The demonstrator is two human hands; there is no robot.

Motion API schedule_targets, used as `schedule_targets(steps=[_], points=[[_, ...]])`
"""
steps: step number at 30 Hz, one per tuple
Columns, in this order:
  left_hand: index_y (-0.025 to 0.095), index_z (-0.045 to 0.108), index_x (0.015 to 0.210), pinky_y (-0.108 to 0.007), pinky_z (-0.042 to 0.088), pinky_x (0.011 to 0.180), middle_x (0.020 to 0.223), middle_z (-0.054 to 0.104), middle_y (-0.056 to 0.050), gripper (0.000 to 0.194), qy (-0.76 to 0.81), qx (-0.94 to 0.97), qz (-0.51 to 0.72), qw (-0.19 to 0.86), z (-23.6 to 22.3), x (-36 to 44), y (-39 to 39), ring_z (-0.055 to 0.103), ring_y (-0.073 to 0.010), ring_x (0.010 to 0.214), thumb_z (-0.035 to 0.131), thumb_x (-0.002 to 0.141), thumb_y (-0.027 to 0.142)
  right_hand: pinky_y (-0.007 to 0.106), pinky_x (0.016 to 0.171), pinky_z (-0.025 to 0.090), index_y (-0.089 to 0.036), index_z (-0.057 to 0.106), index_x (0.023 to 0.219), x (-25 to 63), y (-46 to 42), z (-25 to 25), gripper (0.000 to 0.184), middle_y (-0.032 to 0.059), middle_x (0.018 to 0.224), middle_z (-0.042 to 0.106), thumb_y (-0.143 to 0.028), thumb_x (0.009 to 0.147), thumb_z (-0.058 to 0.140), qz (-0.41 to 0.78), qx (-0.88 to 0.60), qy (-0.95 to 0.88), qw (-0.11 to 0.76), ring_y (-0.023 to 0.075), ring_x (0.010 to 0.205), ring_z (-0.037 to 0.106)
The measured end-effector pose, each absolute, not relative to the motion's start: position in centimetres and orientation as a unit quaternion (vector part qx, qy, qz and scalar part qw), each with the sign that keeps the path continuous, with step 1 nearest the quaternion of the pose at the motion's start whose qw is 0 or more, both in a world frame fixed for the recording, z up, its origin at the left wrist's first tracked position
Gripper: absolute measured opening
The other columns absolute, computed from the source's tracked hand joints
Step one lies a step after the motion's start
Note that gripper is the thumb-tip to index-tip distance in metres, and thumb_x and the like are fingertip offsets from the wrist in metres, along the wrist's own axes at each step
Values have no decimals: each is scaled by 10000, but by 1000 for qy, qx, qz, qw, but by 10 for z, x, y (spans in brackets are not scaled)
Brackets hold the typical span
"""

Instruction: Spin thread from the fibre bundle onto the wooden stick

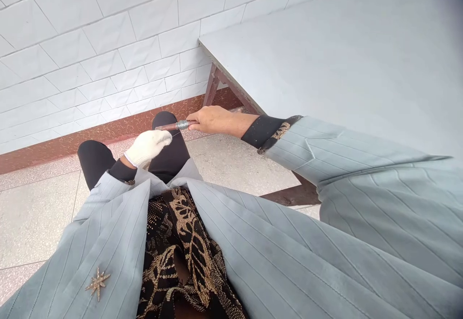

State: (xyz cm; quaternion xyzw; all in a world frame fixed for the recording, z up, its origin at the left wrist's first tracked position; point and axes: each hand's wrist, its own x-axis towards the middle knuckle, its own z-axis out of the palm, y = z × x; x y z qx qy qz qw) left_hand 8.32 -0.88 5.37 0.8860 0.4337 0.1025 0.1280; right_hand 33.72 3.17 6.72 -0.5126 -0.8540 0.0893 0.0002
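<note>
Over my knees, my right hand (210, 118) is bare and closed around one end of a slim reddish-brown stick (166, 127). Silvery wire (182, 124) is wound in a tight coil about the stick, just in front of my fingers. My left hand (149, 147) wears a white knitted glove and is just below the stick's other end, its fingers pressed together. A thin strand of the wire seems to run from the coil to the gloved fingertips. The exact pinch is hidden by the glove.
A large pale table (336, 68) with a brown wooden frame stands to my right. White tiled wall (108, 34) rises ahead, with a reddish-brown skirting (119, 130) along its foot. Speckled floor tiles (36, 217) lie beneath me. My dark-trousered knees (94, 159) are below my hands.
</note>
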Motion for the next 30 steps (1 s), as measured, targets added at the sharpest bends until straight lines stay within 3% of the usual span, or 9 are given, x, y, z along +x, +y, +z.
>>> schedule_targets(steps=[3,9,11,16,19,22,26,30], points=[[210,701,941,-339,475,883,1014,740,-49,245,433,893,103,69,60,75,-4,658,-219,953,458,948,245,306,680,356,-223,780,1146,338,29,67,299,50,946,739,-338,942,594,198,-429,-877,-92,180,771,605],[199,703,898,-341,489,909,966,744,-33,220,417,885,136,156,60,79,2,665,-201,937,485,910,227,256,687,371,-219,804,1019,337,24,65,210,-30,775,686,-301,888,662,351,-266,-883,-161,126,705,554],[193,688,870,-327,498,844,898,726,-29,207,431,860,177,208,55,83,0,652,-183,856,485,900,215,255,692,384,-217,800,1058,337,25,67,240,-22,815,697,-321,886,670,382,-249,-883,-111,128,726,563],[184,631,847,-280,470,680,704,611,-10,217,445,811,226,304,38,92,-8,564,-143,666,433,924,228,263,650,386,-159,745,1191,337,30,74,338,9,772,634,-365,959,611,369,-393,-814,217,106,643,491],[182,624,862,-268,441,665,693,573,8,199,429,818,213,319,38,93,-12,534,-134,652,442,913,246,276,630,378,-126,738,1184,338,34,75,335,18,732,588,-343,980,585,331,-505,-751,268,107,615,469],[192,646,878,-284,458,743,806,656,-5,205,415,859,166,251,47,92,-15,579,-149,735,456,911,260,286,635,370,-155,752,1192,338,35,74,332,34,786,628,-334,955,605,289,-553,-754,205,126,652,503],[209,687,909,-321,484,881,988,739,-38,229,420,891,120,128,58,88,-13,649,-198,925,463,935,251,296,646,353,-179,774,1176,337,34,73,332,63,921,701,-331,929,614,212,-534,-816,58,156,734,553],[213,710,945,-338,497,919,1041,752,-51,245,435,891,105,80,62,81,-5,672,-217,989,465,950,230,291,672,367,-198,794,1107,338,34,69,285,53,933,726,-319,898,642,245,-456,-855,-13,161,756,576]])
